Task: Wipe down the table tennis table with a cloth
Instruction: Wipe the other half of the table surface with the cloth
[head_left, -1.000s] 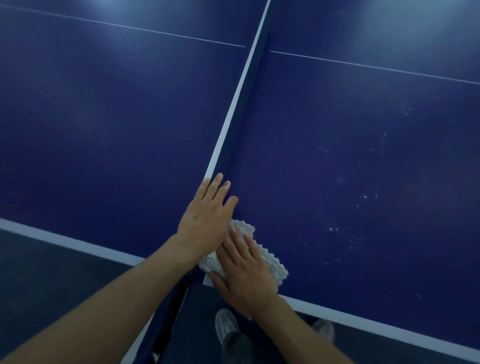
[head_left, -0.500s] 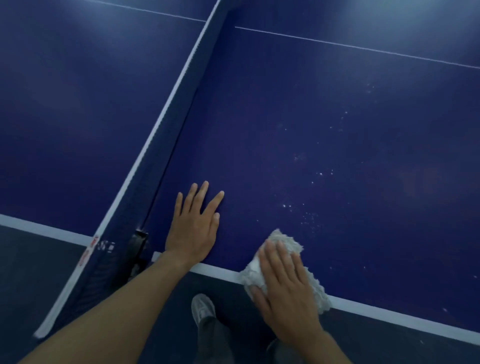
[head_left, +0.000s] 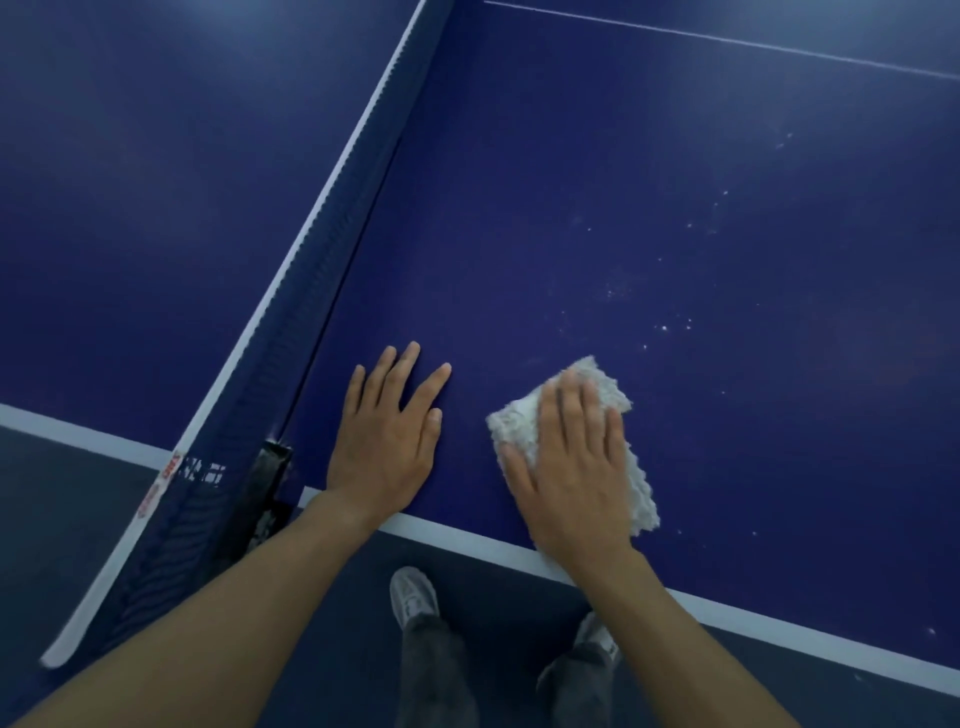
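Note:
The dark blue table tennis table (head_left: 597, 182) fills the view, with a white line along its near edge. My right hand (head_left: 571, 467) presses flat on a folded white cloth (head_left: 639, 499) lying on the right half, just inside the near edge. Straight fingers cover most of the cloth. My left hand (head_left: 387, 436) rests flat and spread on the table a little to the left, between the cloth and the net. White specks of dust (head_left: 670, 327) dot the surface beyond and to the right of the cloth.
The net (head_left: 332, 249) with its white top band runs diagonally from the upper middle to the lower left, held by a black clamp (head_left: 267, 483) at the table's edge. My shoes (head_left: 413, 597) stand on the dark floor below the near edge.
My right hand has slid the cloth forward, from the white edge line onto the blue surface. My left hand stays flat beside the net. The view has shifted slightly.

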